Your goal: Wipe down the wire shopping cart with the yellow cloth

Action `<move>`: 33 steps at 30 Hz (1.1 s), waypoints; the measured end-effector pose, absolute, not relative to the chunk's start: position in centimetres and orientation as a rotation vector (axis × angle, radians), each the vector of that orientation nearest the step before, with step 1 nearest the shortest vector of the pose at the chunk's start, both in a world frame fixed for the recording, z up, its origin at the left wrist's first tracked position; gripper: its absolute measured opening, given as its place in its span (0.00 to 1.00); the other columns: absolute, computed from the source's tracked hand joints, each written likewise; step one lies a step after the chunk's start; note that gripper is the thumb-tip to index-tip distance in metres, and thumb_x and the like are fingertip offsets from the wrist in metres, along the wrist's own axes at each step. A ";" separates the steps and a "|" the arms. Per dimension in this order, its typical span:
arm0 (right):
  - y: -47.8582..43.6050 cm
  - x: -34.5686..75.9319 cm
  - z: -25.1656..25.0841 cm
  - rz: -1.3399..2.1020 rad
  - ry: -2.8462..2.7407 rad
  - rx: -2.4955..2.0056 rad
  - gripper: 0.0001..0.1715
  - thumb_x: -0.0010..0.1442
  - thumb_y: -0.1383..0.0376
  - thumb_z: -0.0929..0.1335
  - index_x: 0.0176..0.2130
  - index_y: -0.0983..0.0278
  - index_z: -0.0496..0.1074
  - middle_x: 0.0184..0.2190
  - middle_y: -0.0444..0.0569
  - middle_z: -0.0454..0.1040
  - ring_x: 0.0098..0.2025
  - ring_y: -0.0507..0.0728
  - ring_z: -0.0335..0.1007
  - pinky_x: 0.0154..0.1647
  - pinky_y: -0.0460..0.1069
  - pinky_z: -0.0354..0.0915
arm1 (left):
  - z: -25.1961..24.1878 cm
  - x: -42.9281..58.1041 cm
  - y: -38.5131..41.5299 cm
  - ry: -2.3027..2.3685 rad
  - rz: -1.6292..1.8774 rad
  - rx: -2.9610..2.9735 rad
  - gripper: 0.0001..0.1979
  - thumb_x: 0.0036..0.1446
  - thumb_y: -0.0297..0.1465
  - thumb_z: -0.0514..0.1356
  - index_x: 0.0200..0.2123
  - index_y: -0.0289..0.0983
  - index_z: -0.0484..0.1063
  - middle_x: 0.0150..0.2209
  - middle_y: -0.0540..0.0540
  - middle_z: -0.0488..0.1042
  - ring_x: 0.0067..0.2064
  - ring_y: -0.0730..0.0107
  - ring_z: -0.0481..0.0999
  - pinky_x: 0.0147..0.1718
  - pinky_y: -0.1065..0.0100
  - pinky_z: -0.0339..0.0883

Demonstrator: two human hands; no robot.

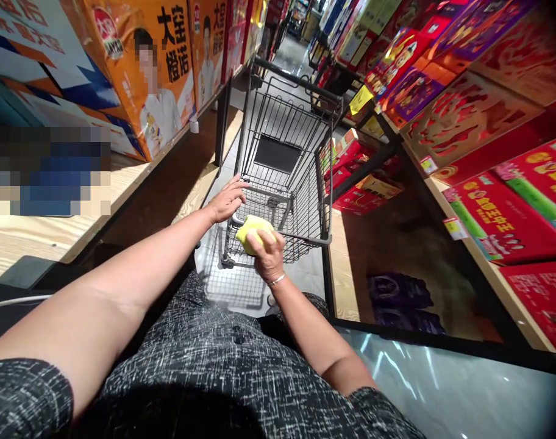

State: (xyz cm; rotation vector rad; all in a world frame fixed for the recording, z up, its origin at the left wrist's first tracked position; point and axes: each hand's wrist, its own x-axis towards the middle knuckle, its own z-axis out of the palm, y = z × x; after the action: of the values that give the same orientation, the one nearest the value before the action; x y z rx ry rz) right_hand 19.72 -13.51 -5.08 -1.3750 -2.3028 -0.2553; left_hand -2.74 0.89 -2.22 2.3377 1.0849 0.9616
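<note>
A crumpled yellow cloth (254, 233) is gripped in my right hand (267, 249), with the fingers folded over it and a bracelet at the wrist. My left hand (228, 200) is at the left side of a dark wire shopping cart (322, 241), its fingers stretched towards the wire basket. Whether those fingertips touch the wire, I cannot tell. The cart stands directly in front of me, with a dark panel (277, 153) on its mesh. Both hands are over its near end, and the cloth hides part of the near rim.
Shelves line both sides of the narrow aisle. Orange printed cartons (168, 79) stand on the left wooden shelf (122, 189). Red gift boxes (497, 216) fill the right shelf, with purple packs (399, 292) low beneath it. Grey floor (287, 55) runs on beyond the cart.
</note>
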 end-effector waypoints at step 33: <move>-15.1 21.5 -14.8 -0.398 -2.559 -1.212 0.23 0.58 0.72 0.71 0.47 0.46 0.79 0.46 0.44 0.78 0.46 0.59 0.66 0.46 0.56 0.63 | 1.3 -0.1 -5.8 1.175 0.557 2.664 0.21 0.71 0.44 0.50 0.43 0.41 0.80 0.49 0.45 0.80 0.63 0.52 0.68 0.69 0.43 0.39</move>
State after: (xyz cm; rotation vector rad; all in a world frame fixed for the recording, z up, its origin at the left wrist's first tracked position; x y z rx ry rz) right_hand 21.55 -15.14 -14.76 -1.2120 -2.5586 -0.3985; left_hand -0.08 -5.78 1.29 2.6642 1.1752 0.5569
